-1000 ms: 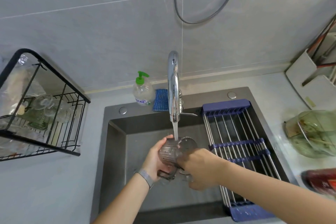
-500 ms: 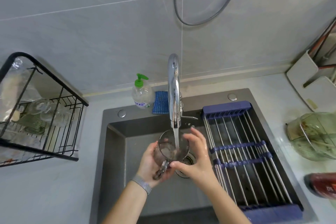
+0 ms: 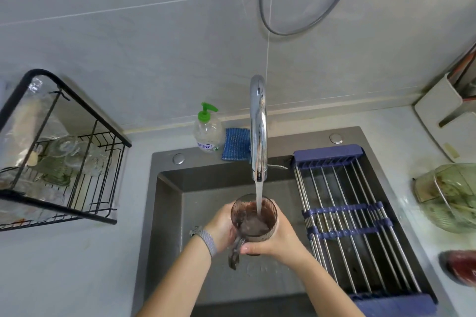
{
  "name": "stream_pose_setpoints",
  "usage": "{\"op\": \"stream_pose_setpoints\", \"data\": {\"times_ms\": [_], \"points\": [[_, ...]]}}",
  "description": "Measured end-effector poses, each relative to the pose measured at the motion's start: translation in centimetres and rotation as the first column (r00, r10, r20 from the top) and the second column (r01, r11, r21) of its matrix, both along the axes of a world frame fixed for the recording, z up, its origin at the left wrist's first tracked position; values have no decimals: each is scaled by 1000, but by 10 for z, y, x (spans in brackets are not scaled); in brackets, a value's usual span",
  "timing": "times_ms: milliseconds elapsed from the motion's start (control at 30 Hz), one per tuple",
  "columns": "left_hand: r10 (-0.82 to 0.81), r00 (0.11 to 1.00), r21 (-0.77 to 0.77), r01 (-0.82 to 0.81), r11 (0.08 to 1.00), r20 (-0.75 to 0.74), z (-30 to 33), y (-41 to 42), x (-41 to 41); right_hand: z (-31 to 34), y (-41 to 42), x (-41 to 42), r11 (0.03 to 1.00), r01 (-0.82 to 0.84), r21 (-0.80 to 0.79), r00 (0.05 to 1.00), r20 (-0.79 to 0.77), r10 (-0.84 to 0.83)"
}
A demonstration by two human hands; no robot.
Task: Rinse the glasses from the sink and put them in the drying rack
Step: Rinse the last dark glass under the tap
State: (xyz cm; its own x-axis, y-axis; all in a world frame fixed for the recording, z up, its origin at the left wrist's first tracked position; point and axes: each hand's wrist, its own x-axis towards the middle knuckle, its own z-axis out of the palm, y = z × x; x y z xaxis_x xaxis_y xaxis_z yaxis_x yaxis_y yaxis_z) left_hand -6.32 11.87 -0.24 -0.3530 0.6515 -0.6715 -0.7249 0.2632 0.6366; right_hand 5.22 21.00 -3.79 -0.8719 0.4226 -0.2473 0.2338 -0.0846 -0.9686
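Item: smoky-grey ribbed glass mug with side handle [image 3: 253,216], held upright over the dark steel sink basin [image 3: 167,213], mouth directly under the running stream from the chrome tap [image 3: 258,131]. Left hand [image 3: 222,226] curls round the wall beside the handle; right hand [image 3: 277,238] wraps the opposite side and base, fingers clamped on the glass. Handling, judged: rigid, breakable, slick when wet, heavier as it fills; best held by wall or handle. Destination: black wire drying rack [image 3: 77,162], well apart, left.

Upright smoky glass mug [image 3: 253,216] under the faucet [image 3: 258,128] stream, left hand [image 3: 222,226] and right hand [image 3: 277,240] around it, above the sink [image 3: 164,203].
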Motion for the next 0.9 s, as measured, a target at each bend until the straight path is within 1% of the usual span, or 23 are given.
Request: {"op": "stream_pose_setpoints", "data": {"times_ms": [33,67,133,167,200,233,267,300,333,400,433,467,500,533,567,600,633,667,733,767,833,867,900], "points": [[-17,1000,6,17,1000,12,1,-2,1,-2,1,1,1000,3,10,1000,1,-3],[-18,1000,8,18,1000,0,2,-3,2,-4,2,1,999,46,4,999,10,-46],[-37,998,-23,35,999,-58,6,-6,7,-5,5,4,990,139,-11,989,46,-139],[-69,995,-12,68,998,-77,5,-7,7,-6,6,6,988,154,-12,987,40,-153],[-92,993,11,93,996,-78,6,-7,7,-5,6,7,990,144,-3,989,41,-144],[-92,995,47,93,995,-28,9,-7,9,-4,5,8,993,117,8,992,50,-118],[-96,994,72,100,992,-52,12,-10,11,0,4,8,996,91,23,994,64,-93],[-78,994,94,86,992,-78,15,-11,15,4,3,8,996,94,7,993,67,-94],[-44,992,109,57,992,-122,14,-15,19,6,3,7,991,131,-25,989,74,-129],[-12,981,120,36,992,-195,20,-21,33,11,0,7,970,212,-117,974,108,-199],[32,970,103,-7,995,-241,20,-25,39,18,-4,8,960,226,-165,969,137,-204],[95,969,117,-70,991,-227,14,-29,43,24,-8,9,950,216,-224,967,186,-176],[157,971,114,-138,984,-182,13,-33,43,32,-14,7,951,174,-257,966,230,-114],[191,977,98,-182,978,-91,8,-36,42,39,-18,4,971,118,-210,957,285,-55],[211,978,75,-210,975,2,5,-39,44,42,-20,2,995,56,-88,938,345,-23],[235,971,49,-238,970,51,3,-39,45,40,-20,-3,998,39,41,918,392,-52],[263,963,20,-264,964,58,6,-37,47,40,-17,-9,989,72,125,901,418,-119],[297,953,1,-298,955,54,8,-34,49,42,-11,-18,980,152,128,884,427,-193],[349,936,-53,-347,936,34,10,-24,50,41,-1,-35,956,277,100,838,462,-291],[378,926,-107,-373,921,20,10,-21,47,43,-5,-42,952,285,111,818,489,-302],[401,916,-193,-392,900,10,9,-16,37,50,-18,-54,962,202,182,827,494,-267],[397,918,-202,-387,900,9,9,-15,32,51,-22,-57,951,184,248,838,466,-283],[382,924,-212,-376,902,-13,9,-14,30,55,-21,-60,942,199,269,828,469,-309]]}}
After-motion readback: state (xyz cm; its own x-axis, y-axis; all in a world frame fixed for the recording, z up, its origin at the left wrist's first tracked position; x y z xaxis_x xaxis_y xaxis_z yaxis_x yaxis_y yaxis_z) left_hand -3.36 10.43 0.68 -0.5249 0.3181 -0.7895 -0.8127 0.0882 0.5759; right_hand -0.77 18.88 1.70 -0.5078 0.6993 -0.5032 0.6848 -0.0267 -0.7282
